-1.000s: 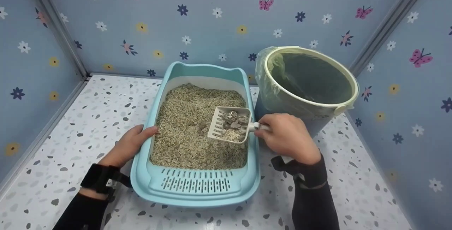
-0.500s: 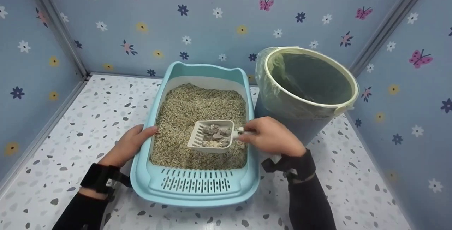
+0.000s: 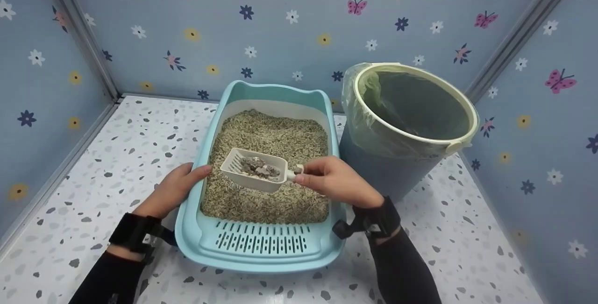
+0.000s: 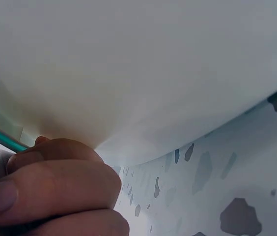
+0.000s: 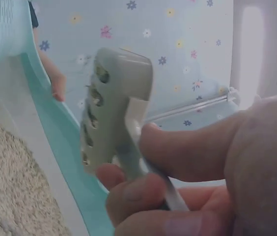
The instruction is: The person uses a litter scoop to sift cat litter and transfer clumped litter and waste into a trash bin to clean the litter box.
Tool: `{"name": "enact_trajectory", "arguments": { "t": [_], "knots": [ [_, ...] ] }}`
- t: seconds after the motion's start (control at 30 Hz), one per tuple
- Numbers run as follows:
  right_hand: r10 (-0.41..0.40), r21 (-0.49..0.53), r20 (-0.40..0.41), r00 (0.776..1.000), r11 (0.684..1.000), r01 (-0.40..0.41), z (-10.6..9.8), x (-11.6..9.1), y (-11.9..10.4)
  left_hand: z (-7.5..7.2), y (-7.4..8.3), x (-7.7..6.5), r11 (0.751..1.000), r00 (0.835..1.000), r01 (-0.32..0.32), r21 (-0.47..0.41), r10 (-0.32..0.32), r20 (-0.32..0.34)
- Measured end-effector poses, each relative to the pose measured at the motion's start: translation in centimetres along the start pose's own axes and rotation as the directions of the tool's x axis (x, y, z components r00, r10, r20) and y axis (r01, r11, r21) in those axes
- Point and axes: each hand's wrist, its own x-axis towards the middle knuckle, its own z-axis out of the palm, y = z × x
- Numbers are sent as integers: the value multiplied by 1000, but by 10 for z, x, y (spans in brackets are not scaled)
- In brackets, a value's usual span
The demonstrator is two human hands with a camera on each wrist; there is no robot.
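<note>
My right hand (image 3: 338,181) grips the handle of a cream slotted litter scoop (image 3: 252,183), raised over the litter. Greyish clumps (image 3: 260,168) and some loose grains lie in the scoop. In the right wrist view the thumb and fingers wrap its handle, and the underside of the scoop (image 5: 111,108) shows a row of slots. Below stands a light blue litter box (image 3: 261,262), filled with tan granular litter (image 3: 266,210). My left hand (image 3: 175,187) holds the box's left rim, thumb over the edge; its curled fingers (image 4: 55,182) show under the rim in the left wrist view.
A blue-grey bin (image 3: 373,168) with a cream rim and a clear yellowish liner (image 3: 357,108) stands close to the right of the litter box. Blue flowered panels (image 3: 280,28) enclose the back and sides of the speckled white surface (image 3: 140,140).
My right hand has carried the loaded scoop leftward from the box's right edge to over the middle of the litter. The left hand stays on the rim. The head view has shifted slightly.
</note>
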Motion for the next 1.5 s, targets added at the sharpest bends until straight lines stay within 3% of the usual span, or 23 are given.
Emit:
{"name": "enact_trajectory", "arguments": {
  "t": [0.1, 0.23, 0.5, 0.67, 0.8, 0.93, 1.1, 1.27, 1.5],
  "knots": [
    [17, 108, -16, 1000, 994, -15, 2, 1, 1, 0, 1, 1, 1000, 1000, -8, 7, 8, 3],
    [22, 173, -80, 997, 985, -8, 4, 2, 1, 0, 1, 2, 1000, 1000, 0, 26, 0, -7],
    [-117, 265, -225, 967, 948, 176, 7, 5, -1, 0, 1, 1, 1000, 1000, 19, 14, -19, -15],
    [-141, 273, -284, 948, 936, 221, 7, 6, -1, -1, 1, 0, 1000, 1000, 23, 11, -22, -14],
    [-153, 187, -314, 937, 958, 218, 3, 6, 1, -1, 0, 0, 1000, 1000, 19, 13, -19, -13],
    [-154, 29, -326, 933, 984, 173, -5, 5, 5, -1, 1, 0, 999, 1000, 16, 33, -16, -17],
    [-144, -145, -307, 941, 984, 103, -17, 0, 10, 0, 0, 0, 999, 1000, 10, 35, -10, -15],
    [-136, -285, -262, 955, 957, 59, -27, -6, 13, 1, -1, 1, 1000, 1000, 3, 13, -3, -12],
    [-74, -498, -230, 970, 865, -52, -39, -19, 10, 0, -3, 3, 1000, 1000, -12, -3, 12, -6]
  ]
}}
